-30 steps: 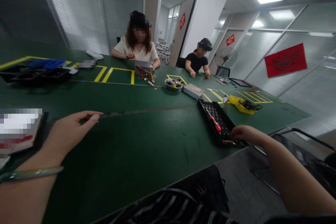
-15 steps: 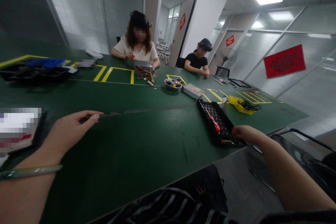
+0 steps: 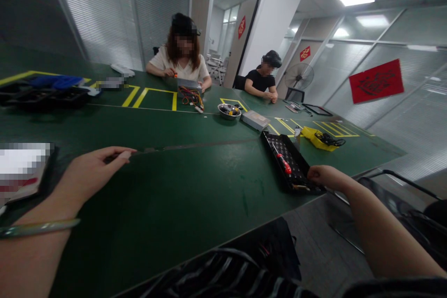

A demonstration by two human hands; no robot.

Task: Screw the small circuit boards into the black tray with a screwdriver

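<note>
Black tray [image 3: 297,159] meets the curled right hand [image 3: 324,178]; left hand [image 3: 91,170] pinched, both grasps unclear; co-worker's hands [image 3: 271,96] have come together.

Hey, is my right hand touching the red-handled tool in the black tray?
Apart. The head view shows a strip of the black tray's dark interior between the red-handled tool and your right hand.

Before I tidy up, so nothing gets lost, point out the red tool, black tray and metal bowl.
Red tool [image 3: 286,166]: head view, on its handle.
Black tray [image 3: 292,153]: head view, bare inner floor.
Metal bowl [image 3: 229,117]: head view, outer side.
</note>
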